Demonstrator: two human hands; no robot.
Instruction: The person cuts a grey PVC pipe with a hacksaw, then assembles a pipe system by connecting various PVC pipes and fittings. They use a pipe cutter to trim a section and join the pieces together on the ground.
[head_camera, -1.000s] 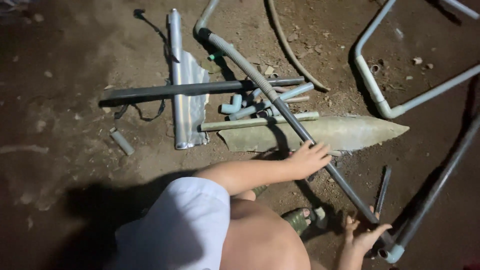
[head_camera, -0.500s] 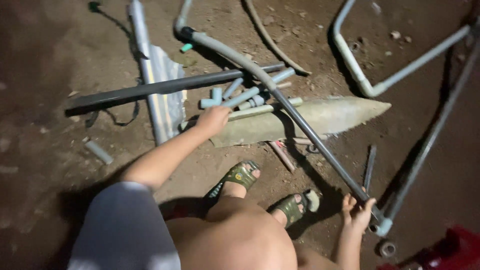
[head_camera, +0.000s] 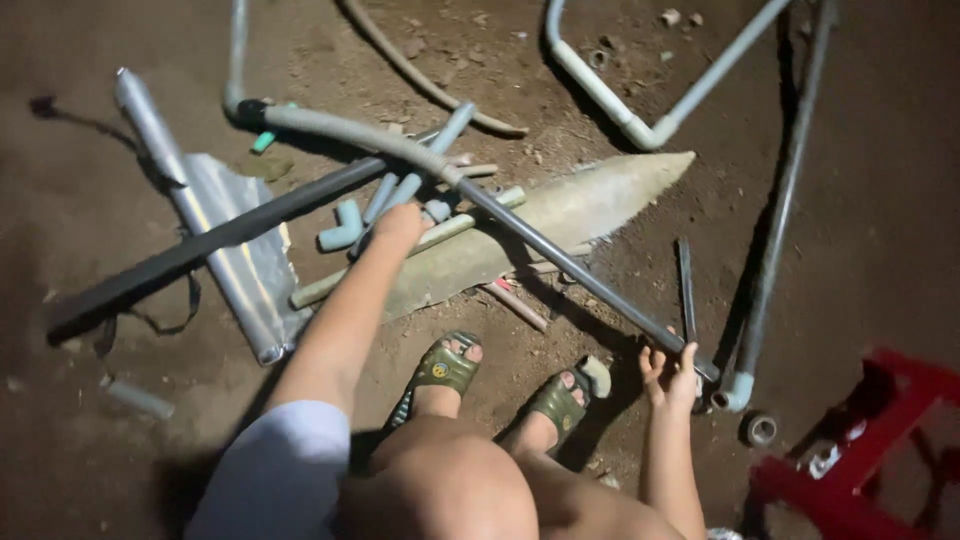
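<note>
— Pipe, the long dark one, lay slanting across the dirt floor, running from the grey hose at its upper end down to your right hand. Where were your fingers on it?

— Your right-hand fingers were spread and raised just beside the pipe's lower end, near the pale elbow fitting; whether they touched it, you could not tell.

— And your left hand?

— It reached out to the cluster of short grey pipe pieces, with the curved elbow piece just beside it. The fingers were hidden behind the hand, so their spread could not be told.

— What lay around?

— A pale pointed board passed under the pipe, a silvery sheet lay to your left with a black bar across it, your sandalled feet stood below, and a red frame sat at the right.
</note>
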